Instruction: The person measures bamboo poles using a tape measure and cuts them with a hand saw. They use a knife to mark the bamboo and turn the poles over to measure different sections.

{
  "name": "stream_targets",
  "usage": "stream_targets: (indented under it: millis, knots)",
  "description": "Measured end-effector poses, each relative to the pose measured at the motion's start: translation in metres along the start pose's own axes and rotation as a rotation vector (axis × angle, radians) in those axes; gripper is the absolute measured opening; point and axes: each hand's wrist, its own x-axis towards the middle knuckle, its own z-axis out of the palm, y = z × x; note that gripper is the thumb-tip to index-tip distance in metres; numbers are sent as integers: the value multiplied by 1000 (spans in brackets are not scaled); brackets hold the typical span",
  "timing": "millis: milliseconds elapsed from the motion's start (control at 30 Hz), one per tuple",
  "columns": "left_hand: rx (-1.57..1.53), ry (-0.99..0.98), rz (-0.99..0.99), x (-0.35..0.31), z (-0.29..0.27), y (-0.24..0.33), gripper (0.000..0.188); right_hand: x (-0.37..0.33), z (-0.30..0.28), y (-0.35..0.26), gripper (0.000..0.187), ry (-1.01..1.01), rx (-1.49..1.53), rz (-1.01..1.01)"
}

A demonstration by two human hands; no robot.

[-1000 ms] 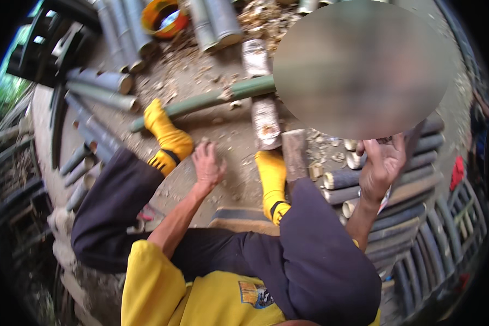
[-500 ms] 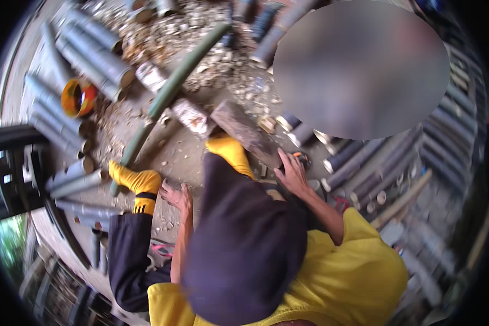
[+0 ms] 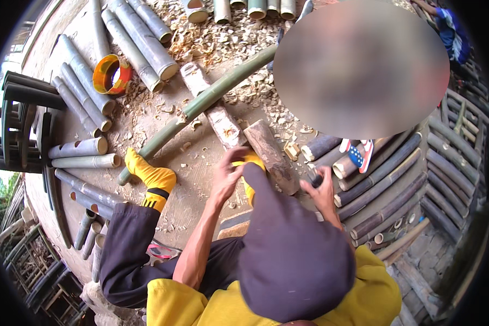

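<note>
A: Your right hand (image 3: 323, 195) looks different. What has changed there?

B: Half a second ago it is low, fingers reaching beside the brown block (image 3: 269, 152). Now it is raised just to the right of that block, thumb and fingers pinching a small dark object (image 3: 316, 181). Most of that object is hidden in your grip, so I cannot tell its kind.

A: And your left hand (image 3: 226, 176)?

B: It has moved across from near your left foot (image 3: 160, 178) to your right foot (image 3: 251, 157). It is blurred, its fingers loosely curled and apart; I see nothing in it. I cannot tell whether it touches the sock.

A: Where does that leave the green bamboo pole (image 3: 217, 89)?

B: It lies slantwise in front of you, across the pale block (image 3: 223, 125), as it does in the earlier views. The toes of your left foot cover a bit of it near the lower end; its far end is hidden. Neither of your hands is on it.

A: So what does the change mean for your work?

B: As I judge it, your right hand is now occupied, your left is free, and your foot may be steadying the pole.
</note>
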Motion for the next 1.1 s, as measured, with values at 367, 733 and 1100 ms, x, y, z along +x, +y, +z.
stream_targets:
  millis: [367, 733, 1100]
  knots:
    - [-327, 43, -28, 65, 34, 29, 38, 90, 47, -105, 21, -461, 432, 39]
    - [174, -218, -92, 81, 1, 42, 36, 139, 40, -103, 31, -851, 438, -85]
    - [583, 482, -134, 84, -98, 34, 46, 310, 65, -118, 10, -22, 491, -57]
